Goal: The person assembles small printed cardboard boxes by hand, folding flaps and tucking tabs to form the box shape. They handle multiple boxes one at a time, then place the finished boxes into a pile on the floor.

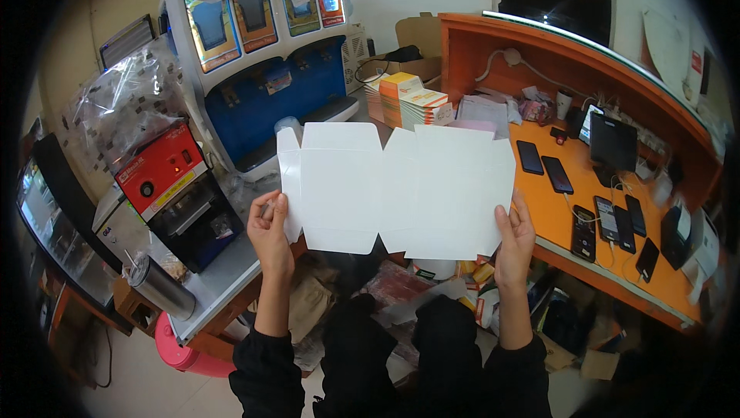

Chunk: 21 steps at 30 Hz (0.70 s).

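Note:
A flat, unfolded white carton blank point(397, 190) with flaps and notches is held up in front of me, its plain side facing me. My left hand point(270, 221) pinches its left edge, thumb on the near face. At the opposite edge my right hand point(514, 239) grips the blank the same way, thumb in front and fingers mostly behind. Behind the blank stand stacks of orange, yellow and white folded cartons point(412, 98), partly covered by its top edge.
On the left are a red and black machine point(173, 187), a steel tumbler point(158, 287) and a drink dispenser point(274, 102). Several phones point(607, 219) with cables lie on the orange counter point(555, 221) at right. Bags and packets point(393, 287) clutter the space below the blank.

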Motion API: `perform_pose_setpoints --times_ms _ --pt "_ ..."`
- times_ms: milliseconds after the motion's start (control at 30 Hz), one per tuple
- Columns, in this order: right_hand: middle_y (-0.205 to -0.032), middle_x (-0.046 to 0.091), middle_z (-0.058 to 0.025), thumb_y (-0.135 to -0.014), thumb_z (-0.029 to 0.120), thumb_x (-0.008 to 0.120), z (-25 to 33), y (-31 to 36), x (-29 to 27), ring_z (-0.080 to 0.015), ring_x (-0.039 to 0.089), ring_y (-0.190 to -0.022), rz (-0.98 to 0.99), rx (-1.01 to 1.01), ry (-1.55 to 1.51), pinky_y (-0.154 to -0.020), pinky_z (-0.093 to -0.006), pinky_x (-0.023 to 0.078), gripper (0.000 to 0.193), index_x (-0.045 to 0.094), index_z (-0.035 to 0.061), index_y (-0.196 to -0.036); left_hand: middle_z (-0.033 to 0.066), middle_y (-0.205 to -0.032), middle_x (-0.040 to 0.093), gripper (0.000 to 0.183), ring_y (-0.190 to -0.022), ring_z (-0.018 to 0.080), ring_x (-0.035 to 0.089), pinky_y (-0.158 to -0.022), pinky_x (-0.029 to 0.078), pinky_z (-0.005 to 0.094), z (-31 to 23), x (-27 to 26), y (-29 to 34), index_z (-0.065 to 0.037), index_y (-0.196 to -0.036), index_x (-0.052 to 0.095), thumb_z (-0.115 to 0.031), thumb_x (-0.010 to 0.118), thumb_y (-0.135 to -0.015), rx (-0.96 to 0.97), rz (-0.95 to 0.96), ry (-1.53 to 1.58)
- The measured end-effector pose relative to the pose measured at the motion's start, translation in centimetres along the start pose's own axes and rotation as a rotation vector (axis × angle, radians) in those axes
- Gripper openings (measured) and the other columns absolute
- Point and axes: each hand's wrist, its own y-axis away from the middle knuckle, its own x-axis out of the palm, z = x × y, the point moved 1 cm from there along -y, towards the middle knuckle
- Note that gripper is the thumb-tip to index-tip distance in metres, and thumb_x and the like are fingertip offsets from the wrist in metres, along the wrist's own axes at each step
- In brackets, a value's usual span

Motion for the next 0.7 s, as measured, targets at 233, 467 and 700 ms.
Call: perform_pose_setpoints --times_ms 233,467,700 --pt "-0.131 0.046 -0.0193 -0.092 0.007 0.047 1.7 0.3 0.5 -0.0184 0.045 -0.119 -0.113 -0.268 0.265 -0.100 -0.0293 0.033 0.042 0.038 -0.0086 -0.130 0.0085 -0.087 0.063 0.023 -0.074 0.0083 0.056 -0.064 0.044 0.0193 1.0 0.8 1.6 -0.003 -0.093 0.051 -0.011 0.069 -0.081 -0.071 -0.050 -0.027" --pt "-0.115 0.056 -0.0130 -0.094 0.008 0.044 2.8 0.8 0.1 -0.0145 0.051 -0.101 -0.106 -0.313 0.464 -0.091 -0.0262 0.037 0.035 0.049 -0.0011 -0.127 0.0084 -0.090 0.061 0.018 -0.074 0.0082 0.057 -0.066 0.046 0.0197 0.8 0.6 3.0 -0.002 -0.088 0.052 -0.003 0.068 -0.080 0.126 -0.004 -0.207" --pt "-0.092 0.053 -0.0085 -0.093 0.004 0.042 4.6 1.9 0.7 -0.0131 0.048 -0.087 0.011 -0.373 0.612 -0.081 -0.0233 0.036 0.031 0.055 -0.0004 -0.121 0.0119 -0.088 0.063 0.012 -0.078 0.0110 0.061 -0.068 0.047 0.0190 1.2 0.0 3.6 0.004 -0.087 0.059 0.003 0.067 -0.078 0.149 0.089 -0.268"
